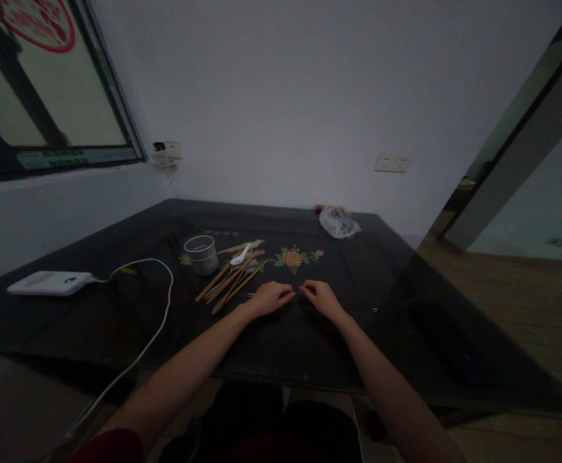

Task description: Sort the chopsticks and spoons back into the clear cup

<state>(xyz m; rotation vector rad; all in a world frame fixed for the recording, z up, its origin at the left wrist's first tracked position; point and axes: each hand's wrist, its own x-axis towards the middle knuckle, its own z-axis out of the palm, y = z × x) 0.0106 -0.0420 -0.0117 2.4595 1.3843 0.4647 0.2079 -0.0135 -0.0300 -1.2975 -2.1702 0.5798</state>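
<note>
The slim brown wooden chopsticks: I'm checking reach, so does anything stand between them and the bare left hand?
Nothing visible does: only dark, glossy tabletop shows between the bare left hand and the brown wooden chopsticks. The small white spoon lies toward their far ends, off that path.

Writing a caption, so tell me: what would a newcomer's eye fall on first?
First, the left hand and right hand, close together but apart, over the dark table. Then the wooden sticks and white spoon to their left, beside a grey cup. The red window design catches the eye at upper left.
</note>
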